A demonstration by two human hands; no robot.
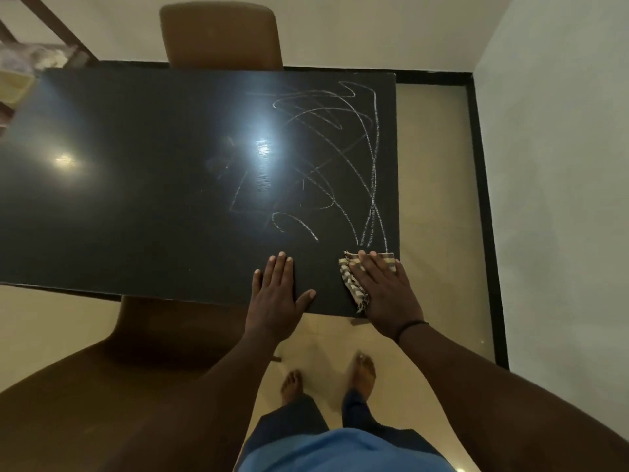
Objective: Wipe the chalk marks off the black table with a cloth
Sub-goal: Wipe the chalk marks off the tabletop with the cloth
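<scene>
White chalk marks (340, 158) scribble across the right half of the black table (136, 199), from the far right corner down to near the front edge. A folded striped cloth (350, 277) lies at the table's near right corner. My right hand (384, 287) presses flat on the cloth with straight fingers, just below the lowest chalk lines. My left hand (277, 294) rests flat on the bare tabletop by the front edge, a little left of the cloth, fingers spread.
A brown chair (221, 35) stands behind the table's far side, and another brown chair (102, 369) sits at the near left. A white wall (561, 165) and a black floor border run along the right. My bare feet stand on beige tiles.
</scene>
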